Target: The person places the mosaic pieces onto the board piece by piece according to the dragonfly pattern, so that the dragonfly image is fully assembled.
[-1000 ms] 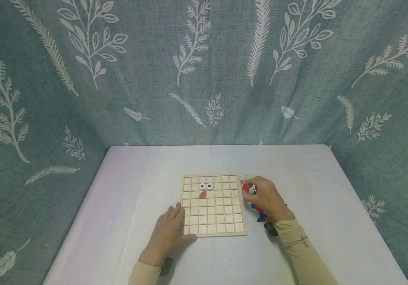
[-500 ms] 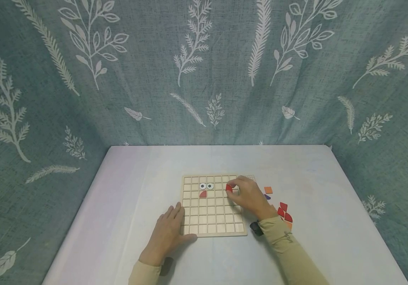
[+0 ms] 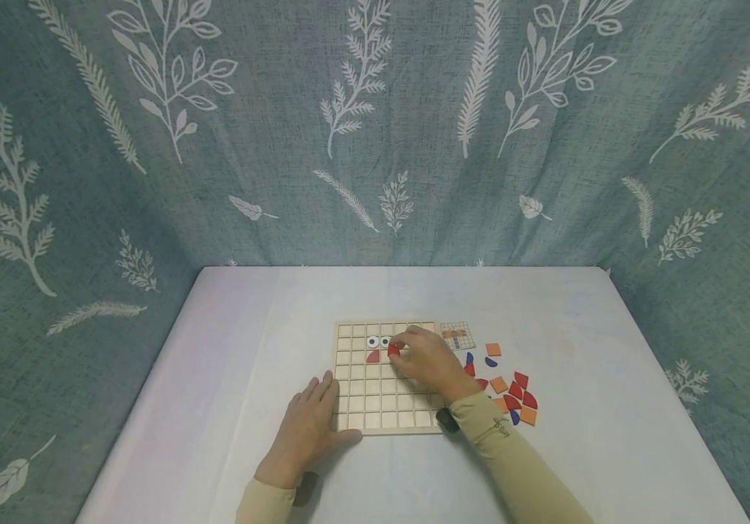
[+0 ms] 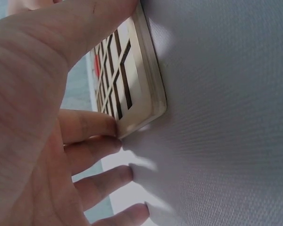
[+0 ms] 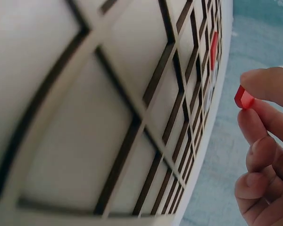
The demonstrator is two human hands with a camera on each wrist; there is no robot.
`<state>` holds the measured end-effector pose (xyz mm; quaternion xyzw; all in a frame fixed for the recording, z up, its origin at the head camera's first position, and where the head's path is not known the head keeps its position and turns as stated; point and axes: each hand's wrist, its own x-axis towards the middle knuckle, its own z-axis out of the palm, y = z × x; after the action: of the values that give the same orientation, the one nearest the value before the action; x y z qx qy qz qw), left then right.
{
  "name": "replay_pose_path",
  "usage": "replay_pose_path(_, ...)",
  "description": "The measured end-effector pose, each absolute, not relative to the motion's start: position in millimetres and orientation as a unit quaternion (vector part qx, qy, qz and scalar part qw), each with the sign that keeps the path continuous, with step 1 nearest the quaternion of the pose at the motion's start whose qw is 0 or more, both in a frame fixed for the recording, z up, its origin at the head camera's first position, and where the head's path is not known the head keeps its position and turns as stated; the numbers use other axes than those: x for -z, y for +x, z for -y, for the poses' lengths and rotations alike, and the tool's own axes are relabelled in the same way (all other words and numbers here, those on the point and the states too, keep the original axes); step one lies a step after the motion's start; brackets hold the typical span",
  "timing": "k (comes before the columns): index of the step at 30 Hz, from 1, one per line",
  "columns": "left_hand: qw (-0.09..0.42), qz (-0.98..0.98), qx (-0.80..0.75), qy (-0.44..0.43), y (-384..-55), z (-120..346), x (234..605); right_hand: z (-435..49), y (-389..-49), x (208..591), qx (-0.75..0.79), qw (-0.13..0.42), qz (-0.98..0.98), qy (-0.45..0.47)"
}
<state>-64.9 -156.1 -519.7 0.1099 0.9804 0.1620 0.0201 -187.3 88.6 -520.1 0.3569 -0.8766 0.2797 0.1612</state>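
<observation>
Red, thin and flat-sided, the small piece (image 3: 393, 351) is pinched in the right hand's (image 3: 423, 358) grip over the square pale-wood gridded board (image 3: 375, 404), its full outline partly hidden by fingertips. The left hand (image 3: 308, 428), fingers extended, touches the board's near-left corner. Placing seems the step in hand; the next move calls for aligning the piece with a cell and lowering it flat.

We count one wooden grid board (image 3: 390, 420), two round eye discs (image 3: 372, 342) and one red quarter-circle tile (image 3: 372, 357) on it. We see one red tile (image 3: 393, 351) in the right hand (image 3: 430, 362), so two hands with the left hand (image 3: 309, 431). Beside the board we find one pattern card (image 3: 457, 335), four orange squares (image 3: 492, 349), six loose red tiles (image 3: 529, 399) and at least three blue half-round tiles (image 3: 491, 362).
</observation>
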Motion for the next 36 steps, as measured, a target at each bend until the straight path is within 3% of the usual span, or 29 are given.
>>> replay_pose_path(18,0.007,-0.979,-0.163,0.119,-63.4,157.4,519.1,-67.6,-190.9,524.0,-0.249,0.045,0.922,0.293)
replay_pose_path(36,0.002,-0.979,-0.167,0.116,-61.6,158.4,521.5,-66.6,-186.8,523.6,-0.232,0.033,0.93,0.283)
